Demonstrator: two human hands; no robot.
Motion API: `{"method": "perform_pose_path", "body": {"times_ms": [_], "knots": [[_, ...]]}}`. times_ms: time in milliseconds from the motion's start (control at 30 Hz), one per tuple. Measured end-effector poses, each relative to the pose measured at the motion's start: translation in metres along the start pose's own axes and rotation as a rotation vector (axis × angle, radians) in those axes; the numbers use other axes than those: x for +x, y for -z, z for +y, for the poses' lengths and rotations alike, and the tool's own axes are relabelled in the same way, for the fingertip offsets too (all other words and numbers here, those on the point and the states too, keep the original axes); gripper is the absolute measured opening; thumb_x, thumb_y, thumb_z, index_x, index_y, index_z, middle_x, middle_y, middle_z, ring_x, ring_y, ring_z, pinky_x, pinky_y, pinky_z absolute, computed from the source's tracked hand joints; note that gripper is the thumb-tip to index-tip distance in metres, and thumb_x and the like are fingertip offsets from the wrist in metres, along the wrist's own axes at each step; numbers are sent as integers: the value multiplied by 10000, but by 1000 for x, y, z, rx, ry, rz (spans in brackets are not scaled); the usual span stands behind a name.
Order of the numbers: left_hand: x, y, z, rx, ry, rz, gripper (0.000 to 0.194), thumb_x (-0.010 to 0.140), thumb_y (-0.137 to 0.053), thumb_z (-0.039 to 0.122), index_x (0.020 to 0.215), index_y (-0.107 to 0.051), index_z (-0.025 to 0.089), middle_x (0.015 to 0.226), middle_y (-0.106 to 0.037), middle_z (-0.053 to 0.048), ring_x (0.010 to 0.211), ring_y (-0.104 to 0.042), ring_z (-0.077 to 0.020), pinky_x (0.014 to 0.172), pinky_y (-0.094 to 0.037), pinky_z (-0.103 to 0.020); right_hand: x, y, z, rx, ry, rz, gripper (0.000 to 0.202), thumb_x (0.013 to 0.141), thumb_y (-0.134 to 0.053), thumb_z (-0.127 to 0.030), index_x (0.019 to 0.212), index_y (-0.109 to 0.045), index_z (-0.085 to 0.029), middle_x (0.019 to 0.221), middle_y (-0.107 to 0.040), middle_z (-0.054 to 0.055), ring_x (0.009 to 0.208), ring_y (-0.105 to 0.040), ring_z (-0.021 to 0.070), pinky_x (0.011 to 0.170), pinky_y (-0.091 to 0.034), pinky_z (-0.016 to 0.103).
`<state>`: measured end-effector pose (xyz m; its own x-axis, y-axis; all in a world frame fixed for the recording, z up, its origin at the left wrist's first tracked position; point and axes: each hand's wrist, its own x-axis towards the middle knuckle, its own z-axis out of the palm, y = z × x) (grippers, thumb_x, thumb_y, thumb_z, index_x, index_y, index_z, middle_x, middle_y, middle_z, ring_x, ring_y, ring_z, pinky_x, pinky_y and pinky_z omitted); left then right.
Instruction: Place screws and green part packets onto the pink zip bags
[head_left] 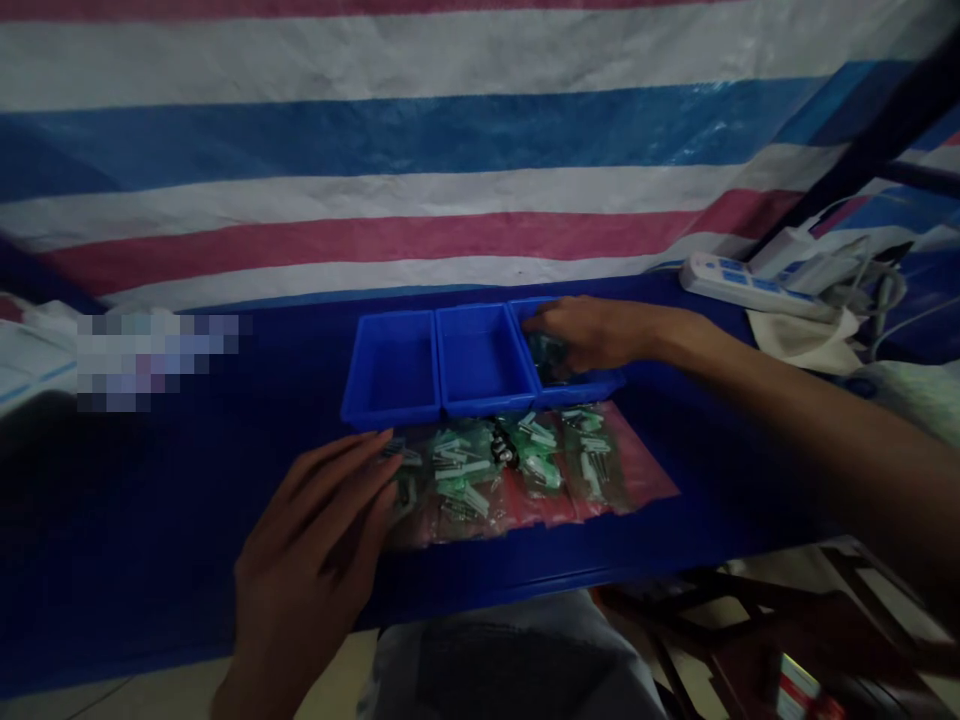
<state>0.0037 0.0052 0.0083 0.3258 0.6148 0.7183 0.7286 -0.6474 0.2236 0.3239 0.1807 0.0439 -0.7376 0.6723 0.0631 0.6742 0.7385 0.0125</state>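
My left hand [307, 540] lies at the left end of a row of clear plastic bags [457, 480], fingers stretched out, the tips over the leftmost bag. The bags hold pale green and white strip-like pieces and thin screws or pins; a small cluster of black and silver parts [504, 447] shows in the middle. My right hand [581, 335] reaches down into the right-hand blue bin [585, 390], fingers curled among dark greenish contents. Its fingertips and anything they grip are hidden.
The middle blue bin [487, 355] and left blue bin [394, 365] stand beside the right one. A white power strip [750, 290] with plugs and cables lies at the back right. A striped sheet [420, 130] hangs behind the blue table [187, 560]. White items [37, 350] lie far left.
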Motion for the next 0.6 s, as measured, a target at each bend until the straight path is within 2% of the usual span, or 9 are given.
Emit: {"method": "perform_pose_path", "body": {"times_ms": [133,233,333,433,600], "knots": [[1,3,1,-20,67,39,304,985,-680,6,1163,-740,245,1192,-789,-41,1083,-752,-222,924,-649,-414,-3,13,5,-29,-31,6,354,750,-818,-74,1095,-788,-151,881,-809,43,757,-743,196,699,-555,286],[4,1,2,-21,92,60,320,991,-673,9,1161,-741,271,1164,-791,-19,1046,-759,-211,911,-655,-418,-9,27,4,-61,-96,79,282,841,-723,-108,1116,-783,-128,893,-802,41,789,-748,187,732,-530,292],[7,-3,2,-36,77,69,322,976,-681,-9,1139,-746,261,1136,-798,-20,1024,-764,-213,895,-657,-424,-16,43,-8,-72,-143,174,288,888,-671,-134,1159,-764,-111,956,-803,39,842,-759,188,760,-517,298],[6,-7,0,-5,-3,96,341,932,-715,-41,1144,-748,224,1120,-810,-50,1015,-775,-240,870,-661,-439,-23,53,-24,-69,-145,303,268,913,-668,-136,1166,-758,-130,973,-804,30,865,-768,191,783,-528,300],[1,-10,-5,116,-142,127,372,856,-780,-71,1167,-747,129,1081,-816,-136,1007,-774,-291,836,-656,-460,-33,49,-47,-138,-129,437,253,950,-591,-94,1137,-758,-123,1035,-790,138,865,-765,276,726,-569,380]]}}
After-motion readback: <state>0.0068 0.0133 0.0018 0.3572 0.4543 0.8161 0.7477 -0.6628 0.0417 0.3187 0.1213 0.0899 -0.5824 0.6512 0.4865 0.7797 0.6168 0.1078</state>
